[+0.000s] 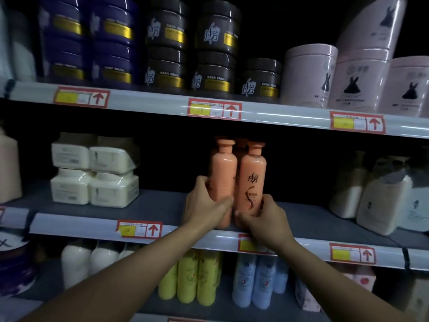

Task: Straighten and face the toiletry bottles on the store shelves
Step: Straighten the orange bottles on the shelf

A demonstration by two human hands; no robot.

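From the head camera, both arms reach up to the middle shelf (162, 203), where two orange bottles stand upright side by side near the front edge, touching each other, with a third orange bottle (241, 142) partly hidden behind them. The left hand (204, 205) wraps the lower body of the left orange bottle (222, 173), fingers curled round its far side and thumb across its front; its grip is closed on that bottle. The right hand (262, 219) holds the base of the right orange bottle (253, 180), thumb and fingers pinching it from either side, and this bottle's printed label faces outward. To the left on the same shelf sit stacked cream tubs (92, 173); to the right stand pale bottles (380, 201) in dim light. The shelf above carries purple jars (88, 38), dark jars (192, 49) and pink canisters (357, 82). Below, yellow bottles (192, 277) and light blue bottles (255, 280) stand in rows. Red-framed price tags (139, 228) line the shelf rails.
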